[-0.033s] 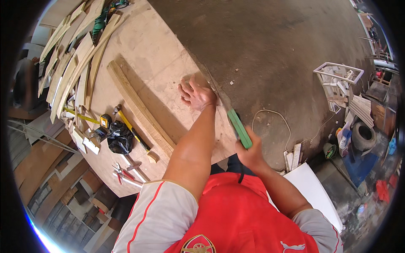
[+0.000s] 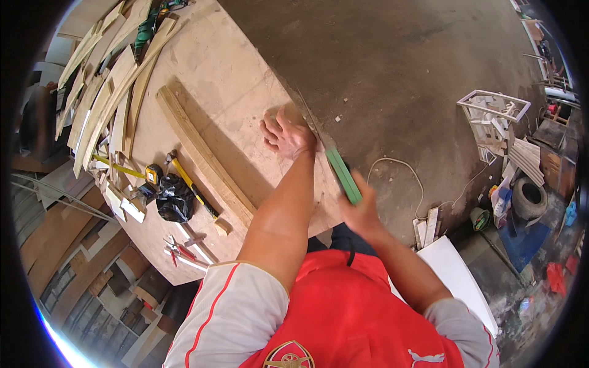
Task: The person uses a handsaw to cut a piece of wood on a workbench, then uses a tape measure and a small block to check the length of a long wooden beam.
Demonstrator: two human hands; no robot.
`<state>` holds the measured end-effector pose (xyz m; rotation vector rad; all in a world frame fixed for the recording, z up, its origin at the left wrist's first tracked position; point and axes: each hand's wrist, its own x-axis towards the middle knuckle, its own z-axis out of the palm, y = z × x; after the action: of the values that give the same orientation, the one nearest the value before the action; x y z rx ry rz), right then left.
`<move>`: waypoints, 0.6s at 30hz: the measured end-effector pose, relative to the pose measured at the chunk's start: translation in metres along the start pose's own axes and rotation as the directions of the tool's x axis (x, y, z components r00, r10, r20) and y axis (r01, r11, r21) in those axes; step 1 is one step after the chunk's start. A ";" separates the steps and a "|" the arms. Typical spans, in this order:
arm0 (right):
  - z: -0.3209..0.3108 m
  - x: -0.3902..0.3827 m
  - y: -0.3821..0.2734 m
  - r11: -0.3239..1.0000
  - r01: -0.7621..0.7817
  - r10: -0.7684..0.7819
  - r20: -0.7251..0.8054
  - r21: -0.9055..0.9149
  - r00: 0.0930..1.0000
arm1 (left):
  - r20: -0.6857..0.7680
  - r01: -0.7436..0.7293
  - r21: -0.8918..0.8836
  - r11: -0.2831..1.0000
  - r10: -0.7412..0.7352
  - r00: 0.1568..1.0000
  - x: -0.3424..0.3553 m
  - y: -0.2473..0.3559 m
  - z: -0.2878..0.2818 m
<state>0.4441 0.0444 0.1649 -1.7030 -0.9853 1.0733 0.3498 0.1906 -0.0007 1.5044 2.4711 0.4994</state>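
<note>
My left hand [image 2: 286,135] presses on the pale plywood bench top [image 2: 228,92] at its right edge, fingers bent and apart; what lies under the palm is mostly hidden. Just right of it, my right hand [image 2: 362,208], slightly blurred, grips a long green handle [image 2: 343,176] of a saw-like tool, whose thin blade runs forward along the bench edge beside my left hand. A long wooden batten [image 2: 199,151] lies diagonally left of my left forearm.
Wood strips [image 2: 101,101], a green power tool [image 2: 144,34], hammer [image 2: 195,193], tape measure [image 2: 153,173], black bag [image 2: 175,199] and pliers [image 2: 175,248] lie on the bench's left. On the right floor [image 2: 368,61] are a cord [image 2: 418,187], white frames [image 2: 494,101], a tire [image 2: 527,199] and scraps.
My right hand and the green-handled tool have moved slightly forward, away from my body and a little left. My left hand has hardly moved.
</note>
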 end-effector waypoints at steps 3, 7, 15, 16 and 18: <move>0.014 0.038 0.003 0.975 -0.122 0.138 0.076 -0.187 0.987 | 0.007 -0.007 0.009 1.000 0.006 1.000 0.000 -0.002 0.002; -0.009 -0.020 -0.019 0.999 -0.049 0.049 0.020 0.018 0.999 | 0.002 -0.001 0.062 0.998 0.001 1.000 0.003 -0.006 -0.006; 0.004 -0.016 -0.004 0.995 0.081 -0.083 -0.041 -0.054 0.996 | -0.049 0.002 0.044 0.999 0.000 0.999 0.001 -0.004 0.000; -0.003 -0.022 -0.010 0.999 0.030 -0.030 0.006 0.009 1.000 | -0.051 -0.006 0.075 0.997 0.010 0.999 -0.002 -0.007 -0.002; -0.002 -0.005 0.001 1.000 0.015 -0.015 0.055 0.007 0.998 | -0.052 -0.011 0.051 0.999 0.014 0.999 0.000 -0.003 -0.001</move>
<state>0.4440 0.0388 0.1662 -1.6661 -1.0266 1.1181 0.3469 0.1894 -0.0013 1.5461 2.5338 0.4880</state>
